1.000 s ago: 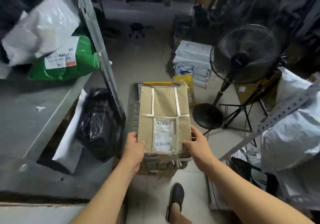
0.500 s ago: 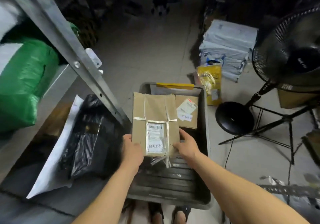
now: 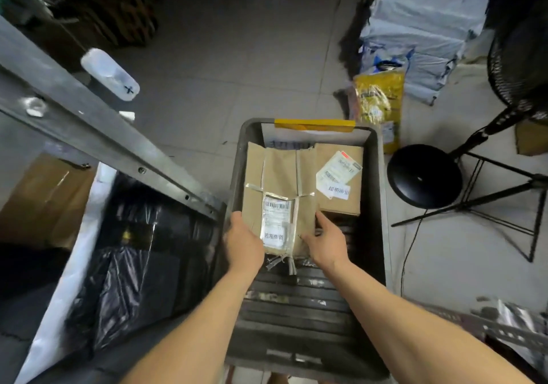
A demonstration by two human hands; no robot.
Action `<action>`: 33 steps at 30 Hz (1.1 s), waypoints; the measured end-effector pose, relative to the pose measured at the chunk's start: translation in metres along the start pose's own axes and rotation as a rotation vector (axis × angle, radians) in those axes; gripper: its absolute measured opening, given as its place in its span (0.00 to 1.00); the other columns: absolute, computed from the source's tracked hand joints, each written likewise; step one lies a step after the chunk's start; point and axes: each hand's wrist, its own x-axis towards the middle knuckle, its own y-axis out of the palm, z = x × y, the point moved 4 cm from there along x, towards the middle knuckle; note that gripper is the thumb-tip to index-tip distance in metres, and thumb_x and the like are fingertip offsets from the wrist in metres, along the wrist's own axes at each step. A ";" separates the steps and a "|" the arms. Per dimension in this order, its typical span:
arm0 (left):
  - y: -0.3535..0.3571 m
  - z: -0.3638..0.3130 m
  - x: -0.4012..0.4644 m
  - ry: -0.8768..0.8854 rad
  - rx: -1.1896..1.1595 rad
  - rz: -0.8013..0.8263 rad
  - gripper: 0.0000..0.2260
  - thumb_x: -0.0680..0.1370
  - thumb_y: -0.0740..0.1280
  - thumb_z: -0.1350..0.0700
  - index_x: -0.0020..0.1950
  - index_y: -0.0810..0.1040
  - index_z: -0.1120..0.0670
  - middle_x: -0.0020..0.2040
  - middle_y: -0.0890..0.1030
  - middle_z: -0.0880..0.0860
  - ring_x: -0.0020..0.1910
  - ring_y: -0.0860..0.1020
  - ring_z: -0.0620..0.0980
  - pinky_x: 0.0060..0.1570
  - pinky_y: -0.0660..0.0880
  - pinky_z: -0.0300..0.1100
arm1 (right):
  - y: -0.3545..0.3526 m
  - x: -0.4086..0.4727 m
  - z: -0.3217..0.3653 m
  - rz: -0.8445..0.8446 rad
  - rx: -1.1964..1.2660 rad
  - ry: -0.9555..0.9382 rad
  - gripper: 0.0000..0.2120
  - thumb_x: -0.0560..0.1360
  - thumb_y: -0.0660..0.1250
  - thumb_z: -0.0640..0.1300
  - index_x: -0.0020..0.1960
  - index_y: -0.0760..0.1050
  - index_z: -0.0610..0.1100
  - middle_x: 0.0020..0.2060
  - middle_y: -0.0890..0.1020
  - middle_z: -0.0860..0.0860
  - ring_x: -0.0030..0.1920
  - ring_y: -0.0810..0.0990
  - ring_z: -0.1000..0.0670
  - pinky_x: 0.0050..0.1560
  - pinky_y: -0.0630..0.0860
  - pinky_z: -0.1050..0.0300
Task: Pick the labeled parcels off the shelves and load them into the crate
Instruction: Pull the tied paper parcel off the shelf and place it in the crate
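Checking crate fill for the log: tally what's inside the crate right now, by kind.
Taped brown parcel with label, held by left hand and right hand: 1
Smaller brown box with labels: 1
Flat white item under the yellow strip at the far end: 1
Total: 3, all in the grey crate. Anything beneath them is hidden.

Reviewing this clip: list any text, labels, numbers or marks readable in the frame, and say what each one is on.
Nothing here can be read with confidence.
Taped parcel, held by both hands: white label with a barcode and bold characters, too blurred to read.
Smaller box in the crate: two overlapping labels, print too small.
White tag on the shelf post: a dark handwritten mark, not legible.
Yellow packet on the floor: print blurred.
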 end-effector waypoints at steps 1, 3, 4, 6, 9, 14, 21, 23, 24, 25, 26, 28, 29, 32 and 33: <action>0.000 0.002 -0.002 -0.004 -0.043 -0.006 0.15 0.82 0.61 0.69 0.66 0.71 0.56 0.55 0.81 0.58 0.54 0.81 0.59 0.46 0.78 0.47 | -0.002 -0.003 -0.001 0.006 0.017 0.000 0.35 0.78 0.74 0.38 0.81 0.67 0.55 0.62 0.82 0.61 0.55 0.83 0.56 0.63 0.81 0.56; -0.001 0.012 -0.009 -0.026 -0.151 0.004 0.14 0.83 0.59 0.67 0.65 0.71 0.52 0.56 0.82 0.54 0.53 0.81 0.55 0.49 0.80 0.48 | -0.010 -0.014 -0.004 0.023 0.085 0.024 0.35 0.79 0.74 0.39 0.81 0.66 0.57 0.59 0.80 0.65 0.54 0.83 0.59 0.57 0.83 0.61; 0.000 0.018 -0.013 -0.039 -0.184 0.020 0.14 0.83 0.59 0.66 0.63 0.71 0.51 0.55 0.82 0.53 0.53 0.81 0.54 0.49 0.79 0.47 | -0.015 -0.024 -0.005 0.024 0.109 0.040 0.35 0.80 0.74 0.38 0.81 0.66 0.57 0.59 0.79 0.65 0.53 0.83 0.60 0.54 0.83 0.64; -0.002 0.027 -0.026 -0.074 -0.197 0.066 0.13 0.82 0.60 0.67 0.60 0.72 0.51 0.52 0.81 0.50 0.51 0.81 0.51 0.47 0.78 0.45 | -0.023 -0.049 -0.012 0.018 0.108 0.078 0.34 0.79 0.74 0.38 0.80 0.67 0.57 0.59 0.79 0.64 0.53 0.81 0.60 0.48 0.80 0.69; -0.002 0.047 -0.042 -0.129 -0.182 0.151 0.11 0.80 0.64 0.68 0.55 0.74 0.52 0.50 0.82 0.51 0.49 0.81 0.52 0.43 0.78 0.45 | -0.031 -0.087 -0.031 0.043 0.052 0.139 0.32 0.78 0.76 0.39 0.77 0.69 0.56 0.55 0.79 0.64 0.50 0.83 0.57 0.43 0.80 0.66; 0.004 0.079 -0.068 -0.146 -0.088 0.422 0.10 0.81 0.65 0.66 0.54 0.74 0.50 0.53 0.83 0.52 0.51 0.81 0.51 0.46 0.82 0.49 | -0.039 -0.125 -0.050 0.085 -0.132 0.213 0.33 0.74 0.79 0.41 0.71 0.64 0.51 0.54 0.79 0.58 0.53 0.82 0.53 0.49 0.81 0.58; 0.027 0.092 -0.064 -0.128 0.082 0.683 0.16 0.65 0.70 0.62 0.51 0.77 0.51 0.51 0.84 0.55 0.51 0.83 0.55 0.50 0.84 0.56 | -0.044 -0.136 -0.069 0.120 -0.374 0.364 0.21 0.80 0.68 0.38 0.67 0.61 0.43 0.54 0.79 0.47 0.53 0.79 0.45 0.60 0.80 0.42; 0.040 0.093 -0.059 -0.113 0.127 0.693 0.15 0.68 0.71 0.65 0.50 0.76 0.51 0.51 0.84 0.55 0.52 0.83 0.56 0.52 0.85 0.59 | -0.042 -0.135 -0.079 0.093 -0.380 0.395 0.20 0.81 0.65 0.36 0.69 0.62 0.43 0.56 0.79 0.46 0.54 0.77 0.45 0.60 0.79 0.43; 0.046 0.093 -0.057 -0.114 0.131 0.697 0.15 0.69 0.72 0.66 0.50 0.76 0.51 0.52 0.83 0.56 0.52 0.83 0.57 0.52 0.85 0.60 | -0.040 -0.134 -0.084 0.068 -0.350 0.419 0.20 0.81 0.64 0.36 0.70 0.62 0.43 0.58 0.78 0.46 0.55 0.76 0.45 0.61 0.77 0.44; 0.052 0.092 -0.056 -0.121 0.133 0.698 0.14 0.70 0.73 0.67 0.50 0.76 0.52 0.52 0.83 0.56 0.53 0.83 0.57 0.50 0.86 0.60 | -0.038 -0.132 -0.090 0.034 -0.287 0.451 0.21 0.82 0.63 0.36 0.72 0.63 0.44 0.60 0.78 0.46 0.56 0.75 0.46 0.63 0.76 0.46; 0.059 0.092 -0.054 -0.130 0.140 0.701 0.14 0.72 0.74 0.67 0.50 0.75 0.52 0.53 0.83 0.56 0.53 0.83 0.58 0.49 0.86 0.60 | -0.036 -0.131 -0.095 -0.001 -0.192 0.492 0.22 0.83 0.63 0.37 0.75 0.64 0.44 0.63 0.79 0.46 0.58 0.76 0.46 0.65 0.74 0.48; 0.075 0.094 -0.054 -0.140 0.185 0.705 0.13 0.75 0.74 0.67 0.50 0.75 0.52 0.54 0.81 0.56 0.54 0.82 0.58 0.48 0.86 0.57 | -0.028 -0.127 -0.105 -0.058 -0.003 0.552 0.27 0.84 0.65 0.40 0.81 0.62 0.47 0.71 0.77 0.45 0.66 0.77 0.43 0.71 0.72 0.48; 0.083 0.096 -0.054 -0.135 0.204 0.703 0.13 0.76 0.74 0.66 0.50 0.74 0.52 0.54 0.81 0.55 0.54 0.82 0.58 0.48 0.86 0.57 | -0.024 -0.125 -0.108 -0.074 0.065 0.574 0.30 0.83 0.66 0.41 0.83 0.60 0.49 0.72 0.76 0.46 0.70 0.76 0.41 0.74 0.72 0.46; 0.110 0.106 -0.056 -0.094 0.265 0.676 0.12 0.76 0.73 0.65 0.54 0.75 0.54 0.55 0.82 0.56 0.55 0.81 0.58 0.54 0.85 0.55 | -0.017 -0.120 -0.115 -0.110 0.155 0.598 0.32 0.84 0.65 0.39 0.84 0.57 0.51 0.74 0.75 0.46 0.73 0.75 0.40 0.76 0.72 0.41; 0.117 0.109 -0.057 -0.074 0.286 0.659 0.12 0.76 0.72 0.65 0.56 0.75 0.55 0.56 0.82 0.56 0.56 0.81 0.58 0.56 0.83 0.52 | -0.016 -0.119 -0.116 -0.113 0.163 0.601 0.33 0.84 0.64 0.37 0.85 0.56 0.50 0.75 0.74 0.46 0.73 0.75 0.39 0.76 0.71 0.42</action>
